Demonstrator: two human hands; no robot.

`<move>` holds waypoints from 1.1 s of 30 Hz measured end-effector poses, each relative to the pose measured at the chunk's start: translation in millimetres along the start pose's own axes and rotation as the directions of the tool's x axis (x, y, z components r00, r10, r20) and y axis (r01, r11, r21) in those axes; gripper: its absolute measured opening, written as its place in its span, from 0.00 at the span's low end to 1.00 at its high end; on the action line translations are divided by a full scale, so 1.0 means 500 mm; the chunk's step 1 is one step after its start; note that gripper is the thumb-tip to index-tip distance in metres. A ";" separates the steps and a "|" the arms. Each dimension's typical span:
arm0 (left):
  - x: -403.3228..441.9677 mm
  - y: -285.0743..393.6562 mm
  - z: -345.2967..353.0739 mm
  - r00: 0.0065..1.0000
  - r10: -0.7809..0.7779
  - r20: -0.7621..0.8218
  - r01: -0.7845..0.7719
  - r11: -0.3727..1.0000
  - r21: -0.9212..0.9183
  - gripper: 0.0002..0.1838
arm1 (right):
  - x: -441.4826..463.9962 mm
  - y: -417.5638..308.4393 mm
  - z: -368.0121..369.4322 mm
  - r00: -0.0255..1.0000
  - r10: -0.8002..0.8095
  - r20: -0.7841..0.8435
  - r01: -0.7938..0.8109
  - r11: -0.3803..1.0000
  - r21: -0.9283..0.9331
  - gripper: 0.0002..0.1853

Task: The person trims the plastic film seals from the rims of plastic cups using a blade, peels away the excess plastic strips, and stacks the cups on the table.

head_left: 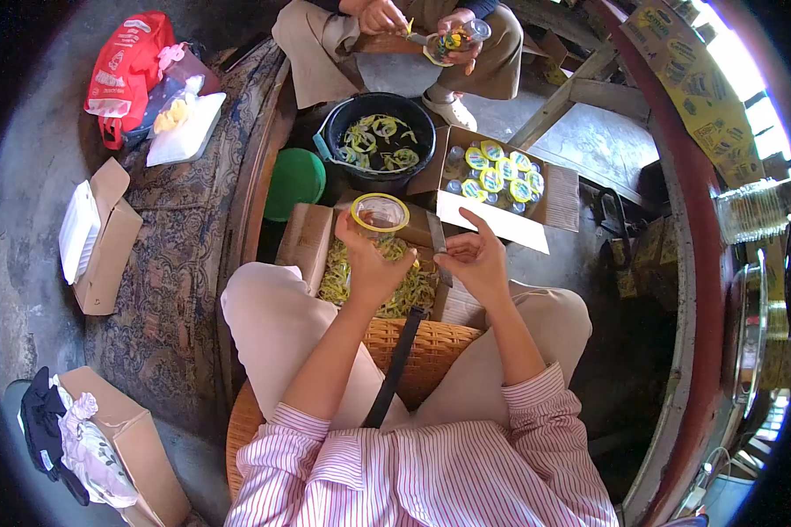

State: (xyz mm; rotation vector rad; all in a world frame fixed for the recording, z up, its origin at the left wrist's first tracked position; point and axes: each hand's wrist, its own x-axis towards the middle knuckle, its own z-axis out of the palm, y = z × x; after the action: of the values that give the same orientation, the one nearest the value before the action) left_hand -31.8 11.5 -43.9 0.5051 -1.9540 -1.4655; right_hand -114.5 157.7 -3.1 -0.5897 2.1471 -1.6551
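Note:
My left hand [373, 268] holds up a clear plastic cup [380, 213] with a yellow rim, its fingers round the cup's side. To its right, my right hand [479, 255] grips a knife [438, 233] between thumb and fingers, the flat blade pointing up and away from me. Below both hands, a cardboard box [303, 250] holds a heap of yellow-green strips [409, 290]. Beyond the cup stands a black bucket [382, 104] with more yellow rings and strips inside.
An open carton [562, 198] of cups with yellow printed lids stands at the right. Opposite me, a co-worker's hands [457, 44] hold a cup and a blade. A green basin [294, 184] is left of the bucket. Boxes and a red bag [132, 70] lie further left.

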 end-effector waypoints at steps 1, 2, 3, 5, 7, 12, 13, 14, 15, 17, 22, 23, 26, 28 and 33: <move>0.001 0.007 -0.002 1.000 -0.002 -0.007 0.002 1.000 -0.011 0.54 | 0.001 -0.001 0.000 1.000 -0.003 0.006 0.003 1.000 -0.012 0.38; 0.002 0.015 -0.003 1.000 -0.003 -0.013 0.002 1.000 -0.023 0.53 | 0.002 0.001 0.001 0.999 -0.034 0.006 0.034 0.999 -0.010 0.38; 0.003 0.024 -0.004 1.000 -0.004 -0.018 0.004 0.999 -0.035 0.52 | 0.003 0.005 0.002 0.998 -0.065 0.006 0.065 0.998 -0.009 0.38; 0.003 0.015 -0.005 0.999 -0.004 -0.047 0.003 1.000 -0.030 0.52 | -0.002 0.004 0.003 0.987 -0.162 0.003 0.162 0.983 -0.086 0.38; 0.013 0.018 -0.008 0.998 0.007 -0.063 -0.010 0.999 -0.038 0.51 | -0.006 -0.013 0.003 0.952 -0.306 0.015 0.301 0.924 -0.238 0.37; 0.017 0.012 -0.017 0.995 -0.036 -0.093 0.037 0.999 0.010 0.46 | -0.011 -0.023 0.010 0.940 -0.340 -0.003 0.329 0.913 -0.241 0.36; 0.019 0.012 -0.020 0.994 -0.012 -0.111 0.014 1.000 0.017 0.45 | -0.012 -0.023 0.010 0.936 -0.351 0.001 0.339 0.904 -0.260 0.35; 0.015 0.014 -0.022 0.992 0.008 -0.128 -0.005 1.000 0.025 0.44 | -0.017 -0.024 0.010 0.917 -0.398 0.013 0.381 0.869 -0.316 0.35; 0.018 0.019 -0.023 0.989 0.014 -0.145 -0.014 1.000 0.005 0.44 | -0.018 -0.026 0.010 0.893 -0.450 0.026 0.427 0.824 -0.372 0.34; 0.021 0.030 -0.024 0.984 0.004 -0.177 -0.015 0.998 -0.060 0.43 | -0.014 -0.028 0.008 0.844 -0.534 0.047 0.494 0.741 -0.456 0.33; 0.023 0.048 -0.021 0.972 -0.009 -0.234 -0.031 0.985 -0.169 0.40 | -0.013 -0.036 0.015 0.774 -0.631 0.048 0.572 0.665 -0.480 0.30; 0.023 0.048 -0.019 0.974 -0.007 -0.226 -0.037 0.980 -0.193 0.39 | -0.011 -0.037 0.014 0.773 -0.633 0.050 0.575 0.666 -0.475 0.30; 0.029 0.054 -0.020 0.980 0.010 -0.201 -0.054 0.975 -0.213 0.36 | -0.008 -0.037 0.012 0.804 -0.594 0.035 0.536 0.698 -0.475 0.31; 0.029 0.054 -0.022 0.979 0.051 -0.199 -0.090 0.977 -0.191 0.35 | -0.004 -0.024 0.008 0.814 -0.581 0.009 0.523 0.726 -0.446 0.31; 0.033 0.059 -0.020 0.969 0.164 -0.184 -0.195 0.966 -0.168 0.35 | 0.000 -0.031 0.009 0.832 -0.550 -0.077 0.485 0.787 -0.381 0.29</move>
State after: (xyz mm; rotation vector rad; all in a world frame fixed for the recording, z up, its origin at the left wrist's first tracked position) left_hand -35.0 2.9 -9.6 0.3462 -1.6665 -1.4229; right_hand -110.4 150.7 10.8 -1.2856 2.6069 -1.6336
